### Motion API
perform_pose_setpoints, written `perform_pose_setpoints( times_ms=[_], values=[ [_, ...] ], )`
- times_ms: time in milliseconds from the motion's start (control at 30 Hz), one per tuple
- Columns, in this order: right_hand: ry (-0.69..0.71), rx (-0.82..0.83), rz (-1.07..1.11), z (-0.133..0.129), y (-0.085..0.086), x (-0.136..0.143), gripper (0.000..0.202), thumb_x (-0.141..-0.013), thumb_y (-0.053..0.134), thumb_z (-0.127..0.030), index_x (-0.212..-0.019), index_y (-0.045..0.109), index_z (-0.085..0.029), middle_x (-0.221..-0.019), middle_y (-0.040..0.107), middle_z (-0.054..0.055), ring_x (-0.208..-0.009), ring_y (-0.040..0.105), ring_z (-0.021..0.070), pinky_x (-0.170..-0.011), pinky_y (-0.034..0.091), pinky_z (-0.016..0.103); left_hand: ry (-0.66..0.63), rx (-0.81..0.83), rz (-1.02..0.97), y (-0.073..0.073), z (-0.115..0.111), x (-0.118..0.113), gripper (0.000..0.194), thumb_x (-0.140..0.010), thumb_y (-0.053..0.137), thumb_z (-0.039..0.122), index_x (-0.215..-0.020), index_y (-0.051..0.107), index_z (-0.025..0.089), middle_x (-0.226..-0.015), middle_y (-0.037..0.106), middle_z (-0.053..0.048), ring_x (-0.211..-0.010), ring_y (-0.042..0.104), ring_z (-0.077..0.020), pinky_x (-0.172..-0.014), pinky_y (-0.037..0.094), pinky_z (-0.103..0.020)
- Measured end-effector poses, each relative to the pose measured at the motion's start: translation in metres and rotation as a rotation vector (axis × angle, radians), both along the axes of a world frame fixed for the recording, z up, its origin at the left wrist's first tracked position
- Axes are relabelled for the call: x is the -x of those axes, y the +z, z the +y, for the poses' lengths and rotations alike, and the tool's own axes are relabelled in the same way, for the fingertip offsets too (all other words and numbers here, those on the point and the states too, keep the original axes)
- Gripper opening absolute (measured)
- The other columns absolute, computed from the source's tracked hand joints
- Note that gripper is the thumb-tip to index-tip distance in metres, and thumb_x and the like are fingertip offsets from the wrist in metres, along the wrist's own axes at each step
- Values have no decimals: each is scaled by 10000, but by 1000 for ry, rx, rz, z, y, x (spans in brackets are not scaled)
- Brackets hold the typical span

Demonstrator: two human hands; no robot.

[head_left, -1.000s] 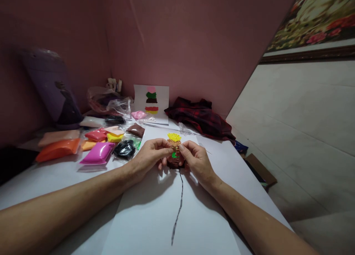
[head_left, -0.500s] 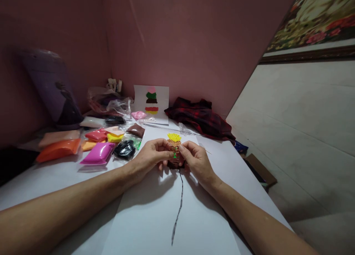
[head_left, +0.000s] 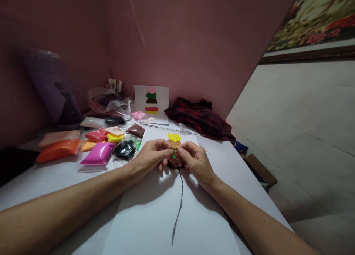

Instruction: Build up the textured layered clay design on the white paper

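Observation:
A small layered clay figure (head_left: 174, 137), yellow at the top, orange-brown with green spots in the middle and dark brown at the bottom, is between my two hands. My left hand (head_left: 155, 155) pinches its left side, thumb in front. On the other side, my right hand (head_left: 195, 159) has thumb and fingers closed on the figure's right edge. A thin dark twisted strand (head_left: 181, 203) runs down from the figure's base over the white paper (head_left: 144, 225). The fingers partly cover the figure's middle.
Clay packets in several colours, among them a magenta packet (head_left: 97, 154) and an orange one (head_left: 59, 150), lie on the left. Behind are a sheet with coloured bands (head_left: 163, 99) and a plaid cloth (head_left: 199, 116). A purple case (head_left: 52, 88) stands at far left.
My left thumb has moved slightly up on the figure, and my right thumb has shifted a little left and down. More of the green spots shows.

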State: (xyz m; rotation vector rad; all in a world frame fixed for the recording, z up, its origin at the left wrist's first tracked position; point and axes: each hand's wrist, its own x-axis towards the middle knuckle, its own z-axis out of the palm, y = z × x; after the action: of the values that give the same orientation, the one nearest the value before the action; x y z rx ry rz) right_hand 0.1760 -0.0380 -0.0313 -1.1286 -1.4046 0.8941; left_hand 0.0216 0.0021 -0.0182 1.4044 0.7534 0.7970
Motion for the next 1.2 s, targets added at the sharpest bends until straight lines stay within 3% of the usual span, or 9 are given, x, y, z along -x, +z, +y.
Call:
perform_pose_setpoints(
  times_ms=[533, 1200],
  values=[
    [13, 21, -8, -2, 3, 1, 206, -797, 582, -364, -760, 570, -162, -532, 518, -49, -411, 439, 67, -386, 370, 191, 3, -4, 12, 0, -1, 0, 209, -714, 641, 305, -717, 517, 136, -487, 526, 45, -388, 453, -52, -400, 349, -160],
    [26, -10, 27, -2, 5, 4, 117, -774, 595, -283, -755, 570, -171, -586, 547, -42, -452, 467, 69, -392, 383, 183, -14, -35, 79, 4, -4, -1, 210, -676, 646, 310, -700, 519, 143, -532, 548, 33, -420, 481, -69, -402, 356, -178]
  ],
)
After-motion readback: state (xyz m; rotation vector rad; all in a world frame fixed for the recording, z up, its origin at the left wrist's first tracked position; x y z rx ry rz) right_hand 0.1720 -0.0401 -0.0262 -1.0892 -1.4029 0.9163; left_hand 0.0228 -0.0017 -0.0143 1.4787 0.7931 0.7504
